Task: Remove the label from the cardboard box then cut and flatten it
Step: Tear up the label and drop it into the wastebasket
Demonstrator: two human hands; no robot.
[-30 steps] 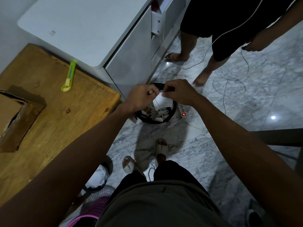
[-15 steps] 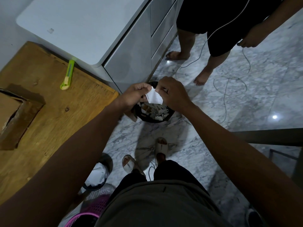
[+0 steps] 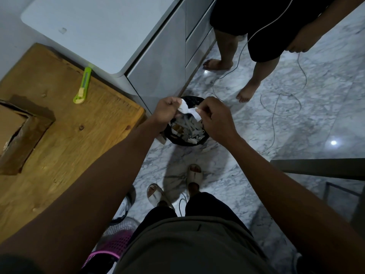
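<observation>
The white label [image 3: 188, 111], crumpled and twisted, is stretched between both hands above a black bin [image 3: 185, 142] of paper scraps on the marble floor. The left hand [image 3: 167, 111] pinches one end, the right hand [image 3: 214, 117] the other. The torn cardboard box [image 3: 17, 133] lies on the wooden bench [image 3: 65, 139], well apart, near a green cutter [image 3: 84, 86].
</observation>
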